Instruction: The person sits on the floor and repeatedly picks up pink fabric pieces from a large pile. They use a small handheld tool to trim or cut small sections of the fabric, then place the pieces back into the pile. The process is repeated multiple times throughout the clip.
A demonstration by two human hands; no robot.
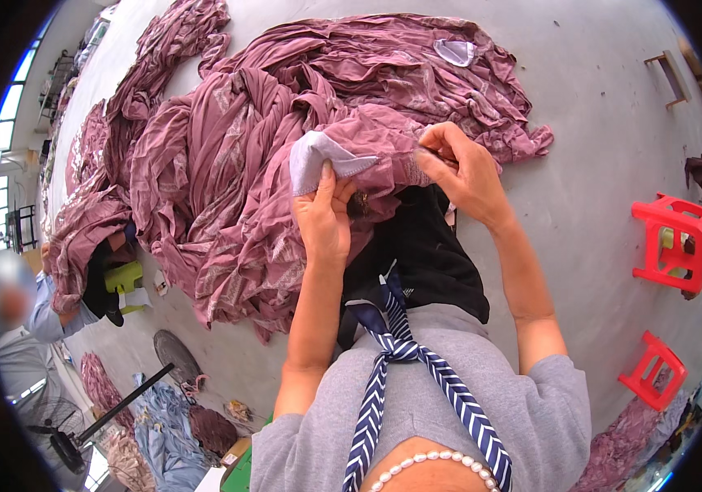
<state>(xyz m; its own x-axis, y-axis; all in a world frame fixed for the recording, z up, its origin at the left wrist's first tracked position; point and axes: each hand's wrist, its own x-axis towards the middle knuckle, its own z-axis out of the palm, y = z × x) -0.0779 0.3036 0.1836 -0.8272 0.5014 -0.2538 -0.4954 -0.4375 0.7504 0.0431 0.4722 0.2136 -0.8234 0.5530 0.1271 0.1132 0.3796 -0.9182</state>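
Note:
My left hand (324, 221) is closed on a small pale lavender piece of cloth (311, 162), its thumb pressing on the cloth's lower edge. Under and behind that hand, a big heap of dusty-pink patterned fabric (228, 156) spreads across my lap and the floor. At the right edge of the fabric over my lap is my right hand (470, 176), thumb and fingers drawn together in a pinch. What lies between those fingertips is too small to make out. A second pale lavender piece (455, 52) rests on the far part of the heap.
Two red plastic stools (674, 243) (654, 371) stand on the grey floor at right. At left, another person in a light-blue sleeve (54, 316) handles the pink fabric beside a lime-green stool (125, 283). A black fan (68, 443) and blue cloth (162, 426) are at lower left.

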